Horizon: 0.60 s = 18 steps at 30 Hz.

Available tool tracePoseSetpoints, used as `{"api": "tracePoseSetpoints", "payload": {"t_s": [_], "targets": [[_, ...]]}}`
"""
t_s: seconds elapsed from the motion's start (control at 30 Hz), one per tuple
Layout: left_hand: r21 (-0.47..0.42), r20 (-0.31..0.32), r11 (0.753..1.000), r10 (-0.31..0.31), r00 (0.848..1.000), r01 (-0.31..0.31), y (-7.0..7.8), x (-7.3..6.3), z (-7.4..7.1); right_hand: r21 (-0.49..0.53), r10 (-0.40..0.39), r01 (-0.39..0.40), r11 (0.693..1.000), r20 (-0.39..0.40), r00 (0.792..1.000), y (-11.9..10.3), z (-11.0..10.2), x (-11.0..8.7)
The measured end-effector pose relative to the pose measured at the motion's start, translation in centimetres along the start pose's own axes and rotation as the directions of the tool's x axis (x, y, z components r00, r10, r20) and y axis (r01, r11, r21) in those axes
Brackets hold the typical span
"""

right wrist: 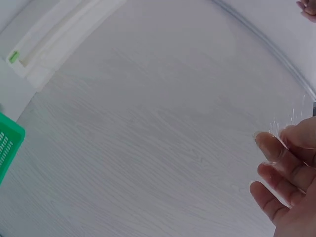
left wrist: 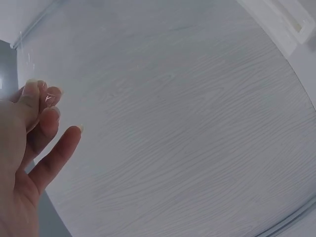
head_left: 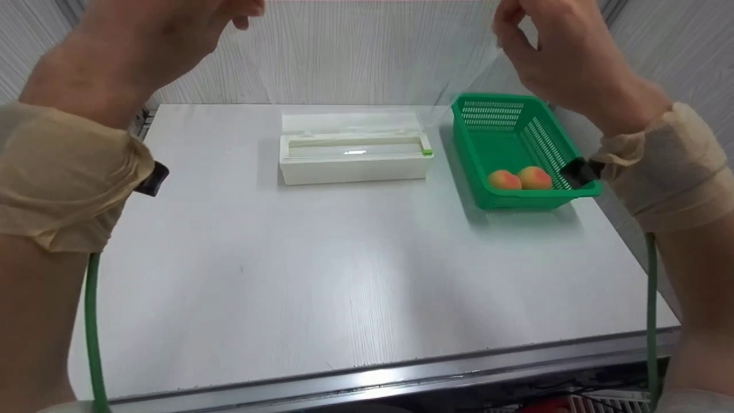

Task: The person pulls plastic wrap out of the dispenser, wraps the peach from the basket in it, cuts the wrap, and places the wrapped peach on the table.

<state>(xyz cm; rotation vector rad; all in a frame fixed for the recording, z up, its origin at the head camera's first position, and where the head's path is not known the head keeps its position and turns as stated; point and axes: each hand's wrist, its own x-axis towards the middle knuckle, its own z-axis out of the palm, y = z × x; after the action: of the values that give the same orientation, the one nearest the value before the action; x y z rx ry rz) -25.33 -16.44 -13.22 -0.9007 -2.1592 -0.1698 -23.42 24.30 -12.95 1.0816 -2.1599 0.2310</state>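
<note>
A sheet of clear plastic wrap rises from a white wrap dispenser box and spreads between both raised hands. At its upper left, my left hand pinches the film between thumb and fingers; creased film shows at the fingertips in the left wrist view. The right hand pinches the opposite corner, and fine wrinkles fan from its thumb and forefinger in the right wrist view. Both hands are high above the table, partly cut off by the head view's top edge. The film's upper edge is hard to make out.
A green plastic basket stands right of the dispenser, with two peaches at its near end. A small green slider sits on the box's right end. The white table ends at a metal front edge; wood-grain panels stand behind.
</note>
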Motion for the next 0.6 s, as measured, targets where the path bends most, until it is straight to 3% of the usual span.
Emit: {"api": "tracePoseSetpoints", "payload": {"t_s": [0.03,0.17,0.27,0.4,0.6], "targets": [[0.006,0.005,0.999,0.054,0.999,-0.054,0.1,-0.5,0.0,0.033,0.004,-0.004,0.999,0.006,1.0,-0.3,-0.1,-0.6],[-0.017,0.021,0.987,0.159,0.987,-0.159,1.5,-3.2,-0.6,0.139,-0.003,-0.007,0.99,0.072,0.997,-1.6,-0.7,-3.1],[-0.048,0.039,0.978,0.206,0.978,-0.204,3.5,-5.3,-1.3,0.194,-0.025,-0.008,0.981,0.167,0.986,-2.5,-1.2,-5.0],[-0.03,0.092,0.968,0.252,0.963,-0.25,6.7,-8.3,-2.2,0.247,-0.059,-0.022,0.969,0.317,0.947,-4.4,-1.5,-7.5],[-0.076,0.134,0.942,0.335,0.933,-0.327,10.9,-12.0,-2.2,0.337,-0.138,-0.019,0.941,0.436,0.89,-6.9,-1.3,-10.4]]}}
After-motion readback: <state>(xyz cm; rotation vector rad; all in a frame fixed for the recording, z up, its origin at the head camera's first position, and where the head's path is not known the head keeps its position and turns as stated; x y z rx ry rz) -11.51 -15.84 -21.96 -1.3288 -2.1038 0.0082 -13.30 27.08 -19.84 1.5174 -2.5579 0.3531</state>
